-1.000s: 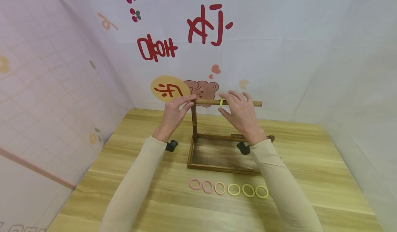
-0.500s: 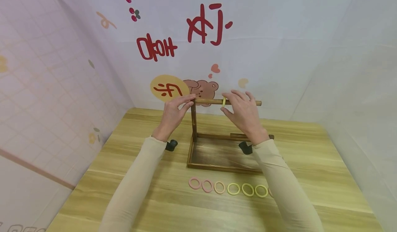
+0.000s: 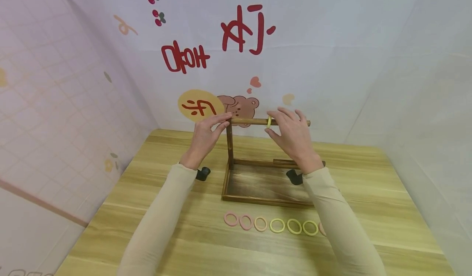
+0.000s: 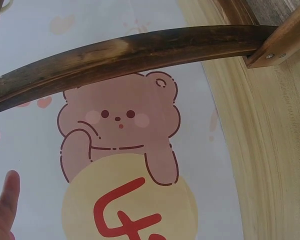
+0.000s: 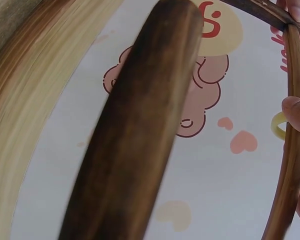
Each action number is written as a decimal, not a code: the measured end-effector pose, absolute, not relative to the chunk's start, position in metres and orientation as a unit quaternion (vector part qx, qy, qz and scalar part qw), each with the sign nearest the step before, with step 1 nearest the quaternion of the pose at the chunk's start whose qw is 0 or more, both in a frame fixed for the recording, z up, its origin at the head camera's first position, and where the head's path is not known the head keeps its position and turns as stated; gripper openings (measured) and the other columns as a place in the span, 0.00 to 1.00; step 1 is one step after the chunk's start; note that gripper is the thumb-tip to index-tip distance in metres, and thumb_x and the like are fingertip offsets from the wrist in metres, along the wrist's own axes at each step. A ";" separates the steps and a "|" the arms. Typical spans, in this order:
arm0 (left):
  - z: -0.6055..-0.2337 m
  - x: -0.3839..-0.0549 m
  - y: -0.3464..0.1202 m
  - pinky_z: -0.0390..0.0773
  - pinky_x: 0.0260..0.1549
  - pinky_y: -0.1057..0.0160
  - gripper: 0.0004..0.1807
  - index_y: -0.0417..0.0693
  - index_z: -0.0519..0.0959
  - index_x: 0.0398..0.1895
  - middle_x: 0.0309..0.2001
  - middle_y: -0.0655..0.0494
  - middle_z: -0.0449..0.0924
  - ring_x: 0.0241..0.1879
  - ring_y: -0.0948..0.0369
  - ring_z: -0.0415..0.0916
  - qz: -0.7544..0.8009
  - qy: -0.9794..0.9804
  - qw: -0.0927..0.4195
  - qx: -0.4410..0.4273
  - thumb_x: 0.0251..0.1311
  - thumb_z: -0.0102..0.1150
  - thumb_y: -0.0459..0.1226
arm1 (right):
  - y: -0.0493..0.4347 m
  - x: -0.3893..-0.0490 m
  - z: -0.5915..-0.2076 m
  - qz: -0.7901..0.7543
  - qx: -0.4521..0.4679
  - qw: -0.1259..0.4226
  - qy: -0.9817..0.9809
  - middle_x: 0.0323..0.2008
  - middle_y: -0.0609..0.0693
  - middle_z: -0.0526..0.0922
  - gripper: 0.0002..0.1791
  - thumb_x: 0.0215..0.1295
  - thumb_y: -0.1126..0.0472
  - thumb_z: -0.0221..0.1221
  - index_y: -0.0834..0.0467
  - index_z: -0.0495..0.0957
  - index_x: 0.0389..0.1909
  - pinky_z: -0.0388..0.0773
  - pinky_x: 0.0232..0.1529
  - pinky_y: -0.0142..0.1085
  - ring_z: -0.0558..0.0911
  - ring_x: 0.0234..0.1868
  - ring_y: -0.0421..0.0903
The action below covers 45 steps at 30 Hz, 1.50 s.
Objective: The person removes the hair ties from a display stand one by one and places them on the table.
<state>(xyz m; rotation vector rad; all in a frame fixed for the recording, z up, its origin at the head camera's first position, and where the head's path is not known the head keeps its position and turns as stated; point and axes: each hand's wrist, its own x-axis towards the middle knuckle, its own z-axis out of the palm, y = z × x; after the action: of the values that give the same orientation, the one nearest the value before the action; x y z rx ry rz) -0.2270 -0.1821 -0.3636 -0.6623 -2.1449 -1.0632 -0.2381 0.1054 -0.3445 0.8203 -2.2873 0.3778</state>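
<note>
A brown wooden stand (image 3: pixel 230 144) has one upright post and a round horizontal rod (image 3: pixel 248 121) at its top. My left hand (image 3: pixel 206 136) pinches the corner where post and rod meet. Around the rod hangs a yellow ring (image 3: pixel 269 122), pinched between thumb and fingers of my right hand (image 3: pixel 293 138), right of the rod's middle. In the right wrist view the thumb (image 5: pixel 296 112) lies over the rod beside the yellow ring (image 5: pixel 277 127). The left wrist view shows the post (image 4: pixel 140 55) and some fingers (image 4: pixel 8 197) at the left edge.
In front of the stand's framed base (image 3: pixel 265 201) several rings lie in a row, among them a pink ring (image 3: pixel 230 225) and a yellow ring (image 3: pixel 277 232). My right sleeve (image 3: pixel 339 218) partly covers the last one. A printed sheet (image 3: pixel 313 62) rises behind the wooden table (image 3: pixel 184 226).
My right hand has slid the yellow ring a little to the right along the rod, toward its free end. The left hand keeps its hold on the corner.
</note>
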 end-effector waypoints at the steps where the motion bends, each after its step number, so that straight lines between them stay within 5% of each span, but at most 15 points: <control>1: -0.364 -0.227 -0.182 0.82 0.55 0.51 0.16 0.43 0.87 0.56 0.54 0.48 0.87 0.48 0.52 0.88 -0.404 -0.817 0.323 -0.253 0.66 0.67 0.33 | 0.106 -0.238 -0.345 0.145 0.314 0.335 -0.876 0.56 0.55 0.86 0.30 0.61 0.56 0.76 0.56 0.79 0.63 0.63 0.69 0.64 0.77 0.67 0.56; 45: -0.362 -0.225 -0.180 0.82 0.55 0.51 0.16 0.44 0.87 0.56 0.55 0.49 0.87 0.55 0.52 0.84 -0.412 -0.818 0.319 -0.244 0.66 0.67 0.33 | 0.138 -0.235 -0.344 0.154 0.286 0.338 -0.883 0.57 0.56 0.86 0.31 0.59 0.58 0.76 0.58 0.79 0.63 0.63 0.68 0.66 0.77 0.67 0.57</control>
<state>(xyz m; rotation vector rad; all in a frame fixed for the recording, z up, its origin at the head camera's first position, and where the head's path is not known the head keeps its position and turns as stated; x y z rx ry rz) -0.2245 -0.1801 -0.3625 -0.6428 -2.1510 -1.0821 -0.2355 0.1375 -0.3443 0.7454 -2.3019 0.4021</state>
